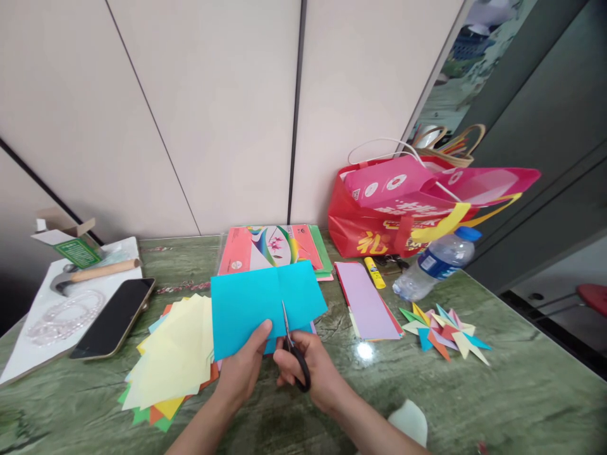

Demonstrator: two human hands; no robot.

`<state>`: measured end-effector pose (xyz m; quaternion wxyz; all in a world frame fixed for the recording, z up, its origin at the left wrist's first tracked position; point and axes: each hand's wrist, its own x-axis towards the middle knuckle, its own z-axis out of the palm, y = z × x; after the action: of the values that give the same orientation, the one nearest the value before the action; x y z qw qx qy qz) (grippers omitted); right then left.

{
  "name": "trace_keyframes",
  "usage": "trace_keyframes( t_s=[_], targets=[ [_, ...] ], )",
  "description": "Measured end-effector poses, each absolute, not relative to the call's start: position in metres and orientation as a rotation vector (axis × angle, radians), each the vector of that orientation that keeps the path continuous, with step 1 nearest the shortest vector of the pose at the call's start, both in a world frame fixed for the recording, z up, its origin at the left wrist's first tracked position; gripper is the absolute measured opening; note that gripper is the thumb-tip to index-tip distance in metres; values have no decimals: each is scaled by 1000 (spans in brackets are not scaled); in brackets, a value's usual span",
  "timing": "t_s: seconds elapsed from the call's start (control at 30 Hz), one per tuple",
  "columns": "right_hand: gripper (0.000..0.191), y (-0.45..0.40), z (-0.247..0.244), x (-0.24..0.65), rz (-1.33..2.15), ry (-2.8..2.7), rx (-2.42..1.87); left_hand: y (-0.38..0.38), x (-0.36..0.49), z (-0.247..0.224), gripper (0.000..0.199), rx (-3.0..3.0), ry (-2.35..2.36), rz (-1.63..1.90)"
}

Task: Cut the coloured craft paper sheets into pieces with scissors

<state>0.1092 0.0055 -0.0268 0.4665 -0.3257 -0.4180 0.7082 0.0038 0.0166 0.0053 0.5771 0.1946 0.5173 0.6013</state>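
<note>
Pinching blue paper [246, 303], left hand [244, 366], black-handled scissors [298, 363] cutting it in right hand [310, 373]

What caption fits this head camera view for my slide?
Left hand steadies blue paper while right hand cuts it with black-handled scissors.

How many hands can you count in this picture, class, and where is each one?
2. The left hand grips the lower edge of the blue paper; the right hand is to its right, in the handles of the scissors.
</note>
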Motion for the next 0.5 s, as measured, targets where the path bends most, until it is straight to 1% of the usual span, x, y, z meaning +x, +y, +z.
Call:
trace_keyframes(
  t_s=[0.07,0.13,0.33,0.5],
  targets=[
    [29,6,-27,109,1752,-1014,-797,17,3,4,60,455,1204,1414],
    [29,6,-28,109,1767,-1003,-794,19,2,4,58,449,1172,1384],
    [30,4,-25,109,1849,-918,-767,21,-2,5,39,457,1059,1275],
    [31,4,-21,109,1897,-861,-780,23,-4,4,30,470,1018,1250]
  ],
)
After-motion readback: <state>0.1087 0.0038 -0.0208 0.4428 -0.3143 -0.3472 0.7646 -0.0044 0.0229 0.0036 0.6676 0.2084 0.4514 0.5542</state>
